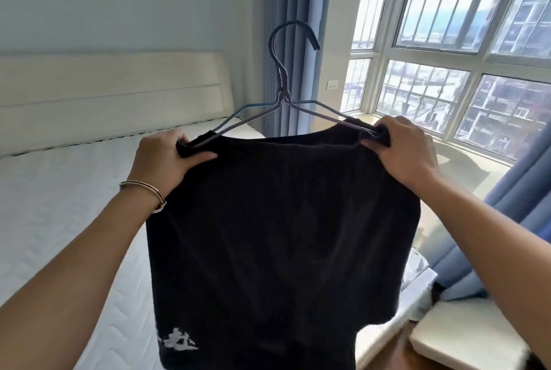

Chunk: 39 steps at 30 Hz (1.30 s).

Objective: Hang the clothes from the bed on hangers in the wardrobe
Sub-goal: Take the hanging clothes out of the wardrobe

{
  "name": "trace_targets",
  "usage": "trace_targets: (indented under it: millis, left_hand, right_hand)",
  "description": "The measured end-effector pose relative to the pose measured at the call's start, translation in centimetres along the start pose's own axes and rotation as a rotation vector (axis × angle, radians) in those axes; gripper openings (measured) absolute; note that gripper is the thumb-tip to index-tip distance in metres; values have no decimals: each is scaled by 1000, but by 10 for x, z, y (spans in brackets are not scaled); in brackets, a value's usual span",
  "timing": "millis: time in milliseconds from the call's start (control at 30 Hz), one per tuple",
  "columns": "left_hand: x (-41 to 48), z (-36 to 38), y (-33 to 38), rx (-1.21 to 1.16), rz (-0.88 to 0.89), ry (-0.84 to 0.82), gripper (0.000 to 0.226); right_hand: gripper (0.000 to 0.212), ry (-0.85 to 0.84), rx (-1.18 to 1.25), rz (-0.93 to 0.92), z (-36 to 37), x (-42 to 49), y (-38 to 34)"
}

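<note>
A black garment (280, 220) with white print near its lower hem hangs in front of me, its top edge stretched across a thin wire hanger (283, 92) whose hook points up. My left hand (167, 158) grips the garment's left corner together with the hanger's left end. On the other side my right hand (402, 152) grips the right corner and the hanger's right end. A second, bluish wire frame shows just behind the first one. The bed (59, 205) with a white quilted mattress lies to my left. No wardrobe is in view.
A cream headboard (113, 92) stands against the pale wall. Blue curtains (295, 12) hang by a large barred window (462, 41) on the right. A white low piece of furniture (465, 337) sits at the lower right on the wooden floor.
</note>
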<state>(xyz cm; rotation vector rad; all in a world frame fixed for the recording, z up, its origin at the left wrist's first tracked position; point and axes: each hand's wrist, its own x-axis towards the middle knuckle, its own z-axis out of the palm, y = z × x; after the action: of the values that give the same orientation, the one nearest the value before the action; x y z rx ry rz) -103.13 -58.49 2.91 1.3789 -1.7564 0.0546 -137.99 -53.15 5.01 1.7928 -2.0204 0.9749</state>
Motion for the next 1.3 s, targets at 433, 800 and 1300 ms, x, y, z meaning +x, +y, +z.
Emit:
trace_targets:
  millis: [433,800,1300]
  left_hand:
    - [55,133,-100,76,-237,-144,41]
    - [125,270,-189,96,-556,-207,33]
    - [183,485,-366,438,-742,-390,37]
  right_hand:
    - [25,-266,64,-61,190,104,33]
    - [25,-503,92,-71,382,200,66]
    - [21,-759,115,178,670,256,73]
